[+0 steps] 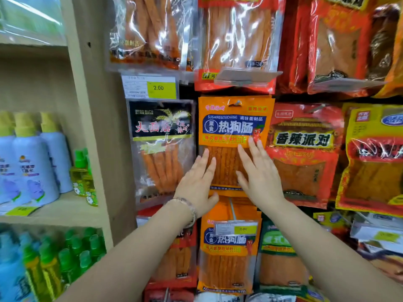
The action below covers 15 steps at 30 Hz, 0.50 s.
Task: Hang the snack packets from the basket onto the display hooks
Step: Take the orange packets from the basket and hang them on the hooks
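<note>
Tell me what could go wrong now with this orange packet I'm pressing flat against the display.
1. The orange plastic snack packet seems to hang only by its small top hole. An upward push from the left hand or the right hand, both flat on it, could slip it off.
2. The left hand lies close to the black-topped clear packet and might knock it askew.
</note>
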Motion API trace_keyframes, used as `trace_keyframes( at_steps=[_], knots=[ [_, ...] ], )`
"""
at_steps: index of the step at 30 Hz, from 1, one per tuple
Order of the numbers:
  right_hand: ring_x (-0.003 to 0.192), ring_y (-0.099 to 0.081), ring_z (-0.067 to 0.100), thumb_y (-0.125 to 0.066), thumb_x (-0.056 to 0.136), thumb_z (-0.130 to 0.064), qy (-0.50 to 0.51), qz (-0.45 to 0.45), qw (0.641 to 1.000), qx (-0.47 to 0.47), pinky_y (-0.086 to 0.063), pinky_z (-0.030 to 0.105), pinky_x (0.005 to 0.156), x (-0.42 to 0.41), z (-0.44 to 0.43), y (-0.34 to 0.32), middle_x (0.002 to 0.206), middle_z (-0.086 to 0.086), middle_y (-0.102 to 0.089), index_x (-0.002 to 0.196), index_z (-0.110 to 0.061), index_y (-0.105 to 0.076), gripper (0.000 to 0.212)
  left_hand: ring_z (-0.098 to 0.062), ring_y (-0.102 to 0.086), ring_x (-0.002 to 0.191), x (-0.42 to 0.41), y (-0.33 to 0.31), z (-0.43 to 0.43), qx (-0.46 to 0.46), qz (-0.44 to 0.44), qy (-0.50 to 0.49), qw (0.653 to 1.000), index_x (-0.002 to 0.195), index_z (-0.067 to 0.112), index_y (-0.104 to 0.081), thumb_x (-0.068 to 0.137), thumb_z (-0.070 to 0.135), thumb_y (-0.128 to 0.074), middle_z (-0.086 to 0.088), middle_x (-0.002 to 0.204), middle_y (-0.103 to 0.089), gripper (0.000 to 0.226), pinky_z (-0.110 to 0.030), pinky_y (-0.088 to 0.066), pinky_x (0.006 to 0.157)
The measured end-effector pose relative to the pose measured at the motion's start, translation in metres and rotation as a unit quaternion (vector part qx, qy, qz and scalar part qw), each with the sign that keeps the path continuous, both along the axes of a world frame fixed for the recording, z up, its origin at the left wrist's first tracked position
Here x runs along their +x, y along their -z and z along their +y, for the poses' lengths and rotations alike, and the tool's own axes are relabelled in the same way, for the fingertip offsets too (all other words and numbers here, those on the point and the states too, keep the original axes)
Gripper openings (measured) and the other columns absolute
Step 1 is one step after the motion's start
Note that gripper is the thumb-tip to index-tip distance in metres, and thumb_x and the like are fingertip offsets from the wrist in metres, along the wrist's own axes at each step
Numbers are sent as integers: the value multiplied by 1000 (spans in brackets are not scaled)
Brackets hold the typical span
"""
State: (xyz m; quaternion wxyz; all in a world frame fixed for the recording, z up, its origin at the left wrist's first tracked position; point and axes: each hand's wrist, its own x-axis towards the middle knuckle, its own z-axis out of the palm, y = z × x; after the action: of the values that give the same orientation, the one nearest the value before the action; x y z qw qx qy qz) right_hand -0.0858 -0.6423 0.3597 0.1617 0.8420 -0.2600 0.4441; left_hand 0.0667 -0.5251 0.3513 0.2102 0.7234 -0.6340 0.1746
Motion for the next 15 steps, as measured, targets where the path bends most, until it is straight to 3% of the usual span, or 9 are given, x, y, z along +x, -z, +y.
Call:
trace_keyframes(
  at_steps=[5,10,15],
  knots=[
    [147,2,26,-58,89,-18,57,111,990,63,-40,41,101,19,-14,-9,159,11,3,151,-17,-12,77,-21,8,145,12,-8,-27,32,27,-22,999,149,15,7,86,41,-55,-4,153,29,92,-34,-18,114],
    [146,9,26,-54,93,-19,87,147,980,101,-47,37,91,32,-20,-19,159,11,10,152,-17,-5,77,-22,-5,145,18,-15,-50,56,68,-33,996,150,13,3,84,43,-59,-3,154,26,95,-36,-26,112],
    [147,7,25,-43,99,-24,73,146,970,180,-30,41,110,37,-20,-38,159,9,7,151,-16,-13,61,-26,-24,140,20,-25,-56,77,118,-19,990,150,11,-7,84,44,-57,-1,155,24,89,-38,-32,106]
  ],
)
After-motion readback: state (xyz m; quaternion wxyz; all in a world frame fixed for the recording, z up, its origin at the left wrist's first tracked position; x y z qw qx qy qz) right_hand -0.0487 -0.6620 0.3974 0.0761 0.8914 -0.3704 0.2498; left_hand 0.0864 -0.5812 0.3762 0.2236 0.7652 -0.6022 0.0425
